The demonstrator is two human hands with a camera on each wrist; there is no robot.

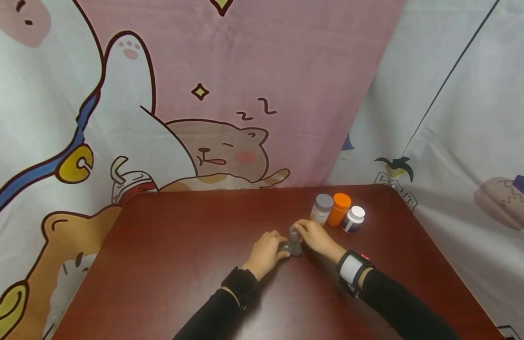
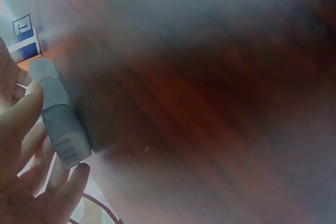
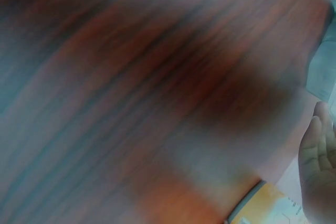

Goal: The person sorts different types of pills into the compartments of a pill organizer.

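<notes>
A small grey segmented case (image 1: 295, 246) with light lettering on its left part stands on the table between the hands. From the left, my left hand (image 1: 266, 252) grips it between thumb and fingers. In the left wrist view the grey case (image 2: 62, 116) looks long and blocky, with ridges at its near end, beside the left hand's fingers (image 2: 73, 182). My right hand (image 1: 315, 236) pinches the case's raised upper part with its fingertips. In the right wrist view the right hand (image 3: 320, 171) shows only at the edge, near a grey part (image 3: 321, 72).
Behind the right hand stand a grey-capped bottle (image 1: 321, 209), an orange bottle (image 1: 340, 209) and a white-capped bottle (image 1: 353, 220) with a dark label. The reddish-brown table (image 1: 181, 264) ends at a printed curtain (image 1: 287, 94) at the back and sides.
</notes>
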